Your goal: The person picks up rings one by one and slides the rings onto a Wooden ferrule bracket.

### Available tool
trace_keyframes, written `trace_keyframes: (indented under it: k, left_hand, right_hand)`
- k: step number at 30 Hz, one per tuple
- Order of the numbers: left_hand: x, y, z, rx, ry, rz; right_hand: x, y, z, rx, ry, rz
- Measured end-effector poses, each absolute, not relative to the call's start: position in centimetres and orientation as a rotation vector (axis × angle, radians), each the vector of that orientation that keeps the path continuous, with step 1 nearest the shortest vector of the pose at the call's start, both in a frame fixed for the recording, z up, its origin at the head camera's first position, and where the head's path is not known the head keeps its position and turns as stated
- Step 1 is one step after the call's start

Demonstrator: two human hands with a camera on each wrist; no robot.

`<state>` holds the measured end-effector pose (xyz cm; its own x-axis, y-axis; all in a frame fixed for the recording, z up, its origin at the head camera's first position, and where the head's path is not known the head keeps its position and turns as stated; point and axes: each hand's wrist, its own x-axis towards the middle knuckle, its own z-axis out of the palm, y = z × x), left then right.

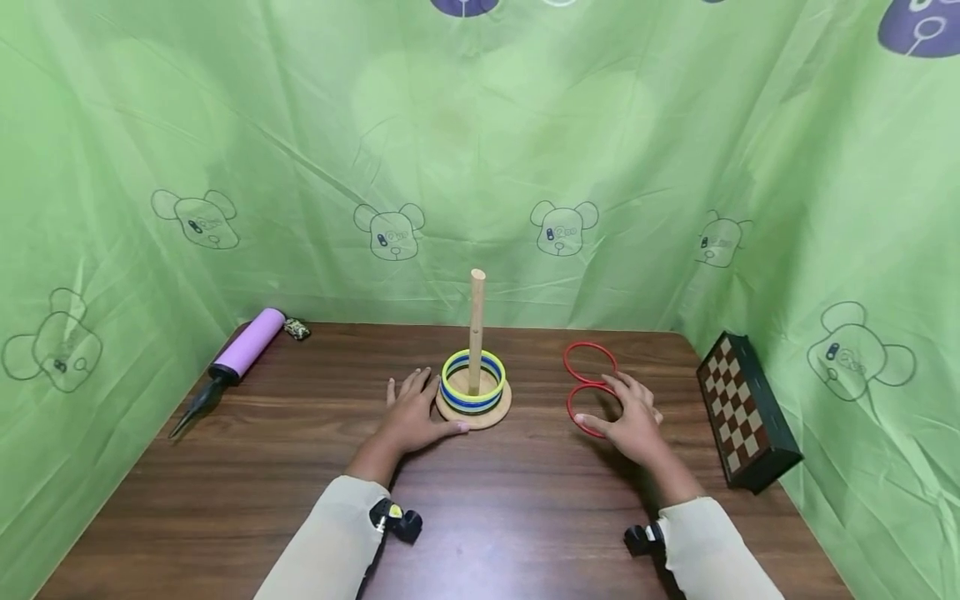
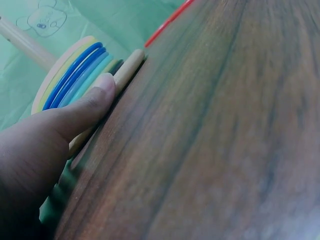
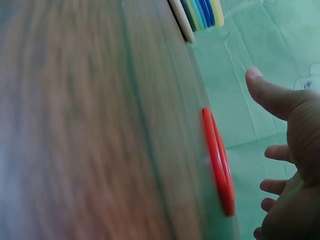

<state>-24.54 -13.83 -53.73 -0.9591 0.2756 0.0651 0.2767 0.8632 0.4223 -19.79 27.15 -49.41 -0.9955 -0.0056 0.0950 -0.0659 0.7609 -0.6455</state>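
A wooden peg (image 1: 476,333) rises from a round wooden base (image 1: 487,422), with blue, yellow and other coloured rings (image 1: 503,385) stacked around it. My left hand (image 1: 411,418) rests at the base's left side, fingers spread and straight. Its thumb (image 2: 95,105) lies against the base rim in the left wrist view. To the right, two red rings (image 1: 567,410) lie flat on the table, one behind the other. Over the nearer one hovers my right hand (image 1: 633,423), thumb and fingers apart; the right wrist view shows it above the red rings (image 3: 216,160), holding nothing.
At the left edge of the brown wooden table (image 1: 517,500) lies a purple hand pump (image 1: 251,343) with a black nozzle. A small patterned packet (image 1: 297,328) is beside it. A checkered board box (image 1: 738,408) stands along the right edge. Green curtains (image 1: 480,150) enclose the table.
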Motion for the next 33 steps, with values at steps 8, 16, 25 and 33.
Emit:
trace_keyframes:
  k: [8, 16, 25, 33]
  left_hand:
    - [-24.7, -14.0, -53.9, -0.461, -3.017, -0.701]
    - [-24.4, -14.1, -53.8, -0.448, -3.012, -0.712]
    - [-24.3, -14.1, -53.7, -0.453, -2.998, -0.720]
    - [-24.2, -14.0, -53.7, -0.464, -3.002, -0.707]
  right_hand:
    - [-19.8, 28.6, -50.6, 0.097, -2.929, 1.076]
    - [-19.6, 28.9, -51.5, 0.116, -2.938, 1.084]
    - [-19.7, 28.9, -52.0, 0.172, -2.921, 1.020]
    - [-19.5, 29.0, -52.1, 0.195, -2.937, 0.991]
